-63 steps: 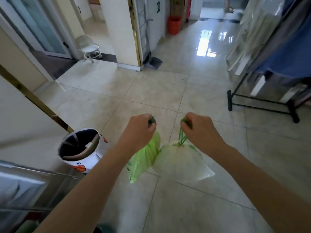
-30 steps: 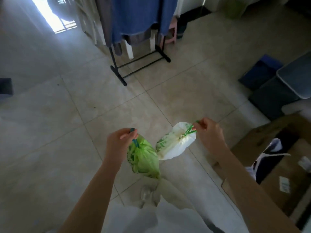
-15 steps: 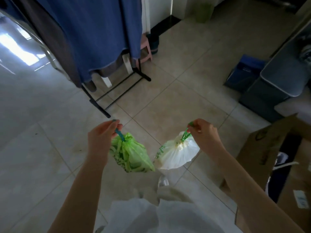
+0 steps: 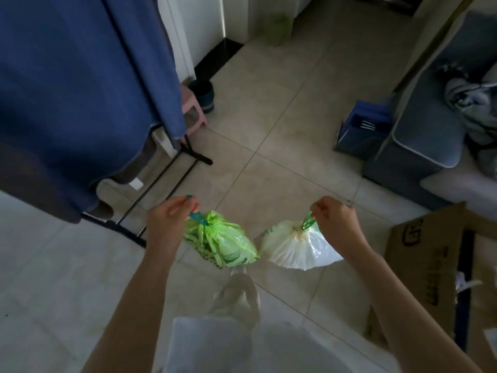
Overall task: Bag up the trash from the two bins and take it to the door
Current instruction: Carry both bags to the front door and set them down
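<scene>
We cannot see what fills either bag, and our fingertips hide the tops of both drawstrings. Our left hand (image 4: pixel 169 224) pinches the blue string of the crinkled green bag (image 4: pixel 219 243), our right hand (image 4: pixel 334 220) the green string of the glossy white bag (image 4: pixel 298 247). Both bulging sacks hang knot-up over the tiled floor (image 4: pixel 282 146), just apart, between a clothes rack (image 4: pixel 150 195) and a cardboard box (image 4: pixel 427 267).

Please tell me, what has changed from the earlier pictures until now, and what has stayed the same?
The view swung from the bright hallway toward the blue cloth on the rack and the cardboard box. The two bags moved apart and now hang with a gap between them. Unchanged: the left hand keeps its grip on the green bag, the right hand on the white bag, both tied shut.
</scene>
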A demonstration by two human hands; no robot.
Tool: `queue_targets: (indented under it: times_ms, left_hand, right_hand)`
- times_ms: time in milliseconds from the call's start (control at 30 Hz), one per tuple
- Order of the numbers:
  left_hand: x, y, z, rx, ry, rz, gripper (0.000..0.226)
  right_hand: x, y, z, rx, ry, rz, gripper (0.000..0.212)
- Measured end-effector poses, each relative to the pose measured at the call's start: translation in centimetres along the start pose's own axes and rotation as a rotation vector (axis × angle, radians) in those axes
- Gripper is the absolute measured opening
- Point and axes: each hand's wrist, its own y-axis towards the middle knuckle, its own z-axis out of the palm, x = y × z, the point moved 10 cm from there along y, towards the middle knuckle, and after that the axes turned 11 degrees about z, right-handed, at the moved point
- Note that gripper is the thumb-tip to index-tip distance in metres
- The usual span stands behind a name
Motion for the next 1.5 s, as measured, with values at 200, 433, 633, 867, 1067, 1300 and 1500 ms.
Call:
queue_targets:
  times_ms: [200,433,633,867,1067,1300,1500]
  left_hand:
    - [-2.6,13.3,5.8,0.151,0.044,0.052,0.020]
    - [-4.3,27.4,13.3,0.154,0.027,0.030,0.022]
    - [-6.7,40.4,20.1,0.081,0.034,0.096,0.021]
    - [-9.6,53.4,28.5,0.087,0.004,0.120,0.007]
    - [-11.8,62.6,36.2,0.182,0.076,0.175,0.006]
    - [-14.8,77.3,48.5,0.322,0.171,0.244,0.016]
    - [-18.3,88.7,59.2,0.428,0.204,0.305,0.009]
  right_hand:
    - [2.6,9.9,-1.9,-0.130,-0.015,0.098,0.014]
    - [5.8,22.7,-4.4,-0.213,0.043,0.139,0.010]
    - [9.0,36.0,-5.8,-0.168,-0.006,0.059,0.013]
    - [12.7,50.1,-11.3,-0.224,0.003,0.001,0.015]
    - [13.5,60.2,-13.5,-0.228,0.006,0.045,0.014]
    - [13.6,75.7,-17.9,-0.291,-0.012,0.145,0.012]
    - [13.0,87.9,-22.9,-0.359,0.020,0.246,0.017]
